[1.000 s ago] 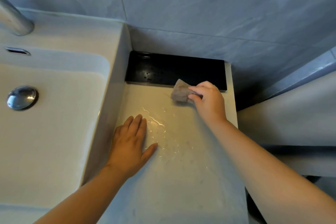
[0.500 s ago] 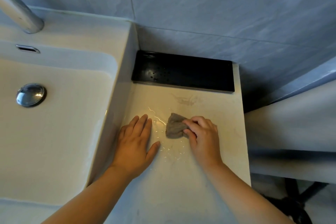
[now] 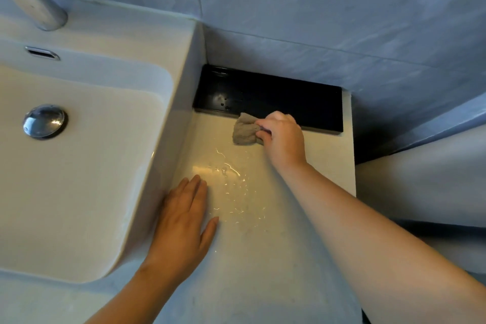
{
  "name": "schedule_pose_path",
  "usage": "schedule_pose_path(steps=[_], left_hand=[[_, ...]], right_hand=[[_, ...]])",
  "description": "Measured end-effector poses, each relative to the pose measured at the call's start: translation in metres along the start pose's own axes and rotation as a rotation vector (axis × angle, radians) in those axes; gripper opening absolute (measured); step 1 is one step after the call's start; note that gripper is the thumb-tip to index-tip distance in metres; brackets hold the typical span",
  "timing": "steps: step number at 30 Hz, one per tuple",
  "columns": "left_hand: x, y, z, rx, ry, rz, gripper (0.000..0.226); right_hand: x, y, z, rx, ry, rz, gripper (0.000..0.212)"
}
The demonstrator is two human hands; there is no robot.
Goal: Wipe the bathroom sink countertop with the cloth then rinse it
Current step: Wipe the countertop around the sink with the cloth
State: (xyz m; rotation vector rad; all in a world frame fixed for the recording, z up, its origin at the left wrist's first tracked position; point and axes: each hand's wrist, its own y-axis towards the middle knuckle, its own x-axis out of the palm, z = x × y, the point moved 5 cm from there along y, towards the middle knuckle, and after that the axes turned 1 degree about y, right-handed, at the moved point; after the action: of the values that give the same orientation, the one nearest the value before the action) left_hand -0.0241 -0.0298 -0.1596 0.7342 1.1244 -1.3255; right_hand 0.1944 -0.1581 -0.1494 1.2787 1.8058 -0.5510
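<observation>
Far to the left of both hands, the chrome faucet (image 3: 34, 0) is seen rising from the back ledge of the white sink (image 3: 92, 179). A chrome overflow slot (image 3: 42, 53) is set into the rear wall of the basin. A round chrome drain stopper (image 3: 44, 121) is seated in the basin floor, well to the left of the left hand.

The left hand (image 3: 181, 221) is laid flat on the pale countertop (image 3: 263, 271), just beside the sink's outer wall. Its fingers are straight and close together, the thumb is spread to the right, and nothing is held. Just beyond its fingertips and to their right, a patch of water streaks (image 3: 228, 168) is seen glinting on the countertop, between the two hands.

Beyond that wet patch, a black rectangular tray (image 3: 276, 97) is placed against the grey tiled wall (image 3: 315, 21) at the back of the countertop, with a few droplets visible on its left part. The bunched grey-brown cloth (image 3: 246, 130) is pressed on the countertop at the tray's front edge, its upper corner overlapping that edge. It is gripped from the right by the right hand (image 3: 282, 137), whose fingers are curled round its right side, while the knuckles are seen over the tray's front edge. The right forearm is stretched diagonally across the countertop from the lower right.
</observation>
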Motion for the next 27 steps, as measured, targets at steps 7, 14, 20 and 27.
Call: schedule_pose_path(steps=[7, 14, 20, 27], left_hand=[[0.01, -0.008, -0.005, -0.158, 0.046, 0.001, 0.084], [0.014, -0.011, -0.007, -0.132, 0.118, -0.032, 0.083], [0.016, -0.014, -0.007, -0.117, 0.037, -0.035, 0.099], [0.018, -0.016, -0.007, -0.103, 0.054, -0.062, 0.106]], right_hand=[[0.015, -0.049, -0.004, -0.04, 0.051, 0.069, 0.028], [0.013, -0.106, -0.012, -0.122, 0.026, 0.01, 0.029], [0.01, -0.139, -0.016, -0.085, 0.025, 0.011, 0.028], [0.001, -0.137, -0.02, -0.023, 0.129, -0.077, 0.023]])
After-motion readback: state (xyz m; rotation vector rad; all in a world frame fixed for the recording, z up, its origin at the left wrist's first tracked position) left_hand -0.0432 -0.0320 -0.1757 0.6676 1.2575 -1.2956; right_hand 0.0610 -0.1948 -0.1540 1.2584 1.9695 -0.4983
